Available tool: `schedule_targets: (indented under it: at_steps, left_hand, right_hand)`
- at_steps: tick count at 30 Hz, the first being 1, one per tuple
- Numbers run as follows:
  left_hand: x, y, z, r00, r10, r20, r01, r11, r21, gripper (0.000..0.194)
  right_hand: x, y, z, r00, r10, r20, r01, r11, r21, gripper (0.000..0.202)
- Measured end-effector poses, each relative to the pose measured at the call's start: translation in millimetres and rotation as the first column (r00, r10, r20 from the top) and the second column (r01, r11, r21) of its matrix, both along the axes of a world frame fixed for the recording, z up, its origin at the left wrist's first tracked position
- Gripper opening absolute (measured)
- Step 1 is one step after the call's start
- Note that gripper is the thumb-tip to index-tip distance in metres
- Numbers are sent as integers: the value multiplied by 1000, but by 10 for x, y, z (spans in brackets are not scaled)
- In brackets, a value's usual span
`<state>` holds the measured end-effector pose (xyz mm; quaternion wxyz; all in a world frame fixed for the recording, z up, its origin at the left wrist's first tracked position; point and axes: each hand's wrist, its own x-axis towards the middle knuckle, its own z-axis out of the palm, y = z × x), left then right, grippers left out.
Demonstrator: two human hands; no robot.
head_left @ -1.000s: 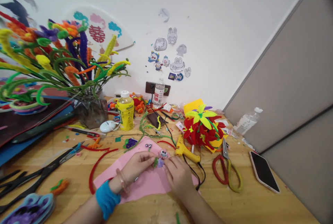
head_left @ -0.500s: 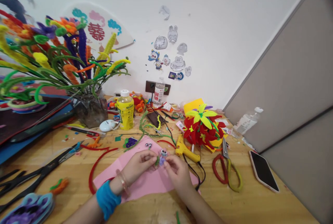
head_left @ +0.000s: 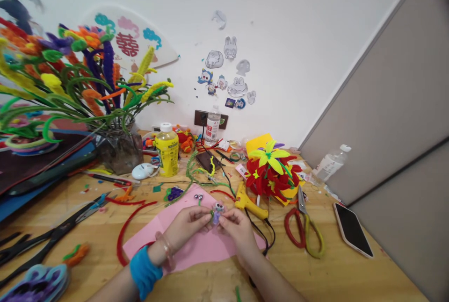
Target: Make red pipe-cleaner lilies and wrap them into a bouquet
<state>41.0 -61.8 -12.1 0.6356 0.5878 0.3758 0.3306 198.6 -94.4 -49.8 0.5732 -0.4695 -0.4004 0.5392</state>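
Between my two hands is a small purple fuzzy figure with big googly eyes and a bit of pink round its head. My left hand pinches it from the left, near a green bit; a pink bangle and a blue scrunchie are on that wrist. From the right, the closed fingertips of my right hand grip the figure's side. Under both hands lies a pink sheet. Two shiny silver balls on a green stem show just beyond my left hand. My fingers partly cover the figure's lower part.
A yellow glue gun and red-yellow scissors lie to the right, near a phone. Red fuzzy flowers stand behind. Black scissors, a yellow-labelled bottle and a glass vase are leftward.
The whole view has shifted slightly. Both hands keep their hold on the purple figure, with only a small change in the fingers and its angle.
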Motion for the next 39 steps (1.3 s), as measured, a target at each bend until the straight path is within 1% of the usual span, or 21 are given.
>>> schedule_targets:
  at_steps: [4,9,12,16,19,23,27,31,36,39]
  left_hand:
    - [9,-10,-47,999,24,-49,-19,995,98,34]
    - [13,-16,-41,994,43,-98,-30,991,129,30]
    - [-9,15,-53,994,51,-102,-35,988,152,30]
    - [-86,105,-114,996,55,-75,-50,997,67,35]
    - [-149,168,-143,994,80,-73,-79,997,22,39]
    - [-171,172,-91,996,71,-61,-71,997,0,37]
    - [-113,103,-13,998,41,-44,-41,999,-6,35]
    - [-75,75,-23,999,32,-13,-33,998,-45,37]
    - [-112,127,-93,998,53,41,-47,990,-135,51]
    - [-132,150,-96,996,69,56,-60,987,-149,55]
  right_hand:
    - [-29,-12,-8,999,34,12,-34,999,-20,36]
    - [-77,4,-34,999,40,-7,-40,999,-24,39]
    - [-77,11,-15,999,42,-33,-43,999,-30,40]
    - [-23,12,39,995,-2,-97,-6,997,-78,37]
    - [11,13,58,993,-22,-119,14,997,-72,35]
    - [-33,12,41,999,41,-19,-41,999,2,35]
    - [-116,1,1,996,75,46,-77,996,38,37]
    - [-113,2,-21,995,92,34,-93,995,19,38]
    - [-68,10,-13,998,63,-13,-63,998,-25,40]
    - [-64,13,-7,998,51,-32,-52,998,-44,41]
